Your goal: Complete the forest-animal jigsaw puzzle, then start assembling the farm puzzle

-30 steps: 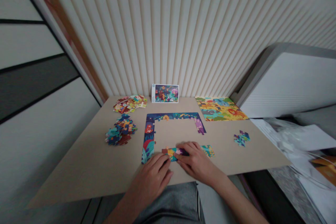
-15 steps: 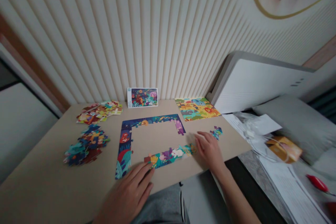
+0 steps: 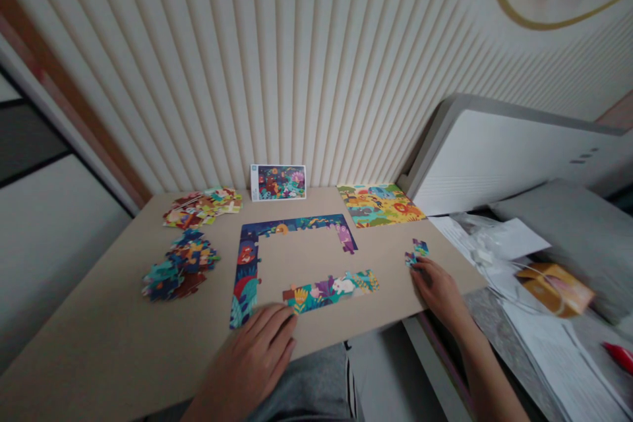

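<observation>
My left hand (image 3: 262, 346) lies flat at the front of the table, fingers stretched, their tips by the left end of a joined strip of puzzle pieces (image 3: 321, 295). Above it is a partly joined puzzle border (image 3: 247, 257), dark blue with a purple corner at the upper right; the strip lies apart from it. At the right, my right hand (image 3: 438, 287) has its fingers closed at the lower edge of a small puzzle piece (image 3: 410, 258). Another loose piece (image 3: 420, 247) lies just beyond. The fingertips partly cover the nearer piece.
Two heaps of loose pieces, one blue (image 3: 180, 267) and one reddish-yellow (image 3: 202, 206), lie at the left. A picture card (image 3: 279, 182) leans on the ribbed wall. A yellow animal puzzle (image 3: 380, 204) lies at the back right. Beyond the table's right edge are papers and an orange box (image 3: 554, 288).
My right hand has moved right, from the strip's right end to the small pieces, and its fingers now touch one. My left hand stays by the strip. The view has shifted slightly.
</observation>
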`<state>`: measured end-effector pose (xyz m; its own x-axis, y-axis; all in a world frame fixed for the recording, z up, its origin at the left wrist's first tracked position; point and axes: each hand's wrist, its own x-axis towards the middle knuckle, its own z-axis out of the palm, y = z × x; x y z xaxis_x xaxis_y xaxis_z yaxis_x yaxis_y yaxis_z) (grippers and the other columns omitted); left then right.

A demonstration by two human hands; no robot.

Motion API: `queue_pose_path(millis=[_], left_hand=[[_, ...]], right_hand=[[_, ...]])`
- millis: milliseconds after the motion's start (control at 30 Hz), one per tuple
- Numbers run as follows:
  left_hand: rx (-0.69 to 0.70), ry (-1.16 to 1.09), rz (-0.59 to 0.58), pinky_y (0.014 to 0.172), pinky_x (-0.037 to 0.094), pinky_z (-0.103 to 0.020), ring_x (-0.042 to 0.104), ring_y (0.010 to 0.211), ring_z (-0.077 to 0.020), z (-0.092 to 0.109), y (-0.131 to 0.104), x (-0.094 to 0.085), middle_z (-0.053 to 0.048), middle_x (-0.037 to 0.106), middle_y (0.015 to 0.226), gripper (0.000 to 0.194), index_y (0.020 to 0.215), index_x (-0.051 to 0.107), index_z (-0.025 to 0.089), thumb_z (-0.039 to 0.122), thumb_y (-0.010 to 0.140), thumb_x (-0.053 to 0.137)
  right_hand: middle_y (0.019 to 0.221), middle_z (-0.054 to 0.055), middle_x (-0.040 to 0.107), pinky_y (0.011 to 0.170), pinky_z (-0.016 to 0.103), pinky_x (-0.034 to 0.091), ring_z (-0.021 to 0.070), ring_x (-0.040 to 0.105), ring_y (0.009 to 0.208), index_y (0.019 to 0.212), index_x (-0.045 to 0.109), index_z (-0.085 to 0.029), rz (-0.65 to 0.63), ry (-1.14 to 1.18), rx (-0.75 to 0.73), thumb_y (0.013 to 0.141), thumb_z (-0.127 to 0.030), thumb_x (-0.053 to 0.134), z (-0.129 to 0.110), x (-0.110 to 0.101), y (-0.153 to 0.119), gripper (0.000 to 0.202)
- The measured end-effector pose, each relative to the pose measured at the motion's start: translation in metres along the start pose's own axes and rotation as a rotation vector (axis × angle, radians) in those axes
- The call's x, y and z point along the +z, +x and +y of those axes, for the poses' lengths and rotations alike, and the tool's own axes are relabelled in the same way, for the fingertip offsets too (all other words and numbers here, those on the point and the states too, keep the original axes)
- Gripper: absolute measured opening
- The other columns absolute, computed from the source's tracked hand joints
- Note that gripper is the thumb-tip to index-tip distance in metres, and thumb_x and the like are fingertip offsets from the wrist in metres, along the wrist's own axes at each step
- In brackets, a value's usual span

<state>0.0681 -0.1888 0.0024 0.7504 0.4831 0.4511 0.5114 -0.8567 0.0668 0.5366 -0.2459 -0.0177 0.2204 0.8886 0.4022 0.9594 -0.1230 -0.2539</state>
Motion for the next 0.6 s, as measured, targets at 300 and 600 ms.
queue_pose_path(millis=[300,600], left_hand=[[-0.025,-0.059,0.126,0.107,0.043,-0.044,0.060,0.113,-0.0224,-0.004,-0.020,-0.018,-0.006,0.070,0.115,0.025,0.115,0.067,0.019,0.014,0.095,0.053],[-0.297,-0.021,0.182,0.102,0.046,-0.045,0.059,0.115,-0.0240,-0.047,-0.046,-0.017,-0.009,0.067,0.119,0.025,0.115,0.066,0.021,0.019,0.096,0.051]], right_hand=[[0.133,0.014,0.064,0.104,0.049,0.048,0.0320,0.062,0.119,0.129,0.067,-0.023,-0.113,-0.019,-0.022,0.094,-0.046,0.048,0.015,0.011,0.005,0.047],[0.110,0.016,0.070,0.083,0.045,0.056,0.0306,0.069,0.090,0.132,0.065,-0.018,-0.022,0.128,0.220,0.079,-0.060,0.067,-0.005,-0.001,0.006,0.067]])
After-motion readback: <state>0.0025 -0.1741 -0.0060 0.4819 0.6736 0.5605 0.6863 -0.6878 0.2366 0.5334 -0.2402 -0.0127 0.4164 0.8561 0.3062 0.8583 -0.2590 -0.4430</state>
